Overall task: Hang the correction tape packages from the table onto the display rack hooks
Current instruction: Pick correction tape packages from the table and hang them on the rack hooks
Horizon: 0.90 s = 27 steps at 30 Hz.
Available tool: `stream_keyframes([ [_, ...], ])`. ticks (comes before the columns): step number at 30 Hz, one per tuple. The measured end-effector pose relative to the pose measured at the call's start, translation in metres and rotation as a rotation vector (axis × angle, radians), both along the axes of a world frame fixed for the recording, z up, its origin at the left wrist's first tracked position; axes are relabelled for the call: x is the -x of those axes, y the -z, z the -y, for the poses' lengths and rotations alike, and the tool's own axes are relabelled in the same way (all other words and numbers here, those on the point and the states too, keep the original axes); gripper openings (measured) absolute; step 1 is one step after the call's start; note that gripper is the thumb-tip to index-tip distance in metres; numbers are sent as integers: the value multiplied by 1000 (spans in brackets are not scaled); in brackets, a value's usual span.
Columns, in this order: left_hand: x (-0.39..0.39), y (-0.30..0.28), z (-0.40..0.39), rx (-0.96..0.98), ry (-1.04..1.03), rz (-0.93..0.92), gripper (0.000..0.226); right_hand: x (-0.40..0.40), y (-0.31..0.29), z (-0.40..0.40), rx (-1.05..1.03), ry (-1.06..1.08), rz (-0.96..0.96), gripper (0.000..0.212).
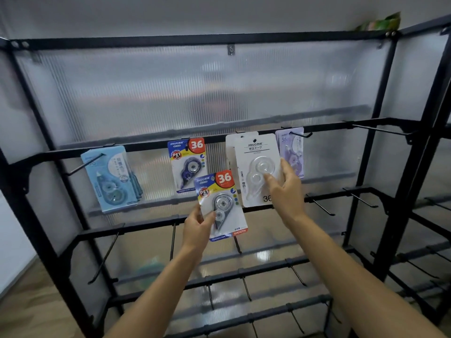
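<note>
My left hand [196, 228] grips a blue, yellow and red "36" correction tape package [223, 206] by its lower left edge, held upright in front of the rack. My right hand [285, 189] holds the lower right side of a white correction tape package [256, 167], thumb on its clear blister; the package's top sits at a hook on the upper rail [146, 147]. Hanging on that rail are a light blue package [112, 179], a second "36" package [186, 164] and a purple package [291, 152].
The black metal display rack [380, 167] has ribbed translucent back panels. Bare hooks [319, 206] stick out from the lower rails, and one long bare hook [380, 130] juts from the upper rail at the right. A second rack section stands at the far right.
</note>
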<state>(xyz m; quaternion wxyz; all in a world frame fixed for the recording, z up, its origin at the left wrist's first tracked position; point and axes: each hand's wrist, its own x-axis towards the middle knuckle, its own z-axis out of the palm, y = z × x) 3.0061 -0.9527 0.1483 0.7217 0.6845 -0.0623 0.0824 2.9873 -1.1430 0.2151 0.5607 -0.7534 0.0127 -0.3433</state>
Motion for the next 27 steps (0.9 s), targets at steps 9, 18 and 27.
stream_keyframes([
  [9, -10, 7, 18, -46, -39, -26, 20, -35, 5, 9, 116, 9, -85, 62],
  [18, -11, 12, 23, -58, -179, -18, 12, -79, -1, 5, 157, 33, -240, 51],
  [27, -7, 6, 57, -137, -114, 56, 16, -81, 2, 19, 123, -72, -326, 52],
])
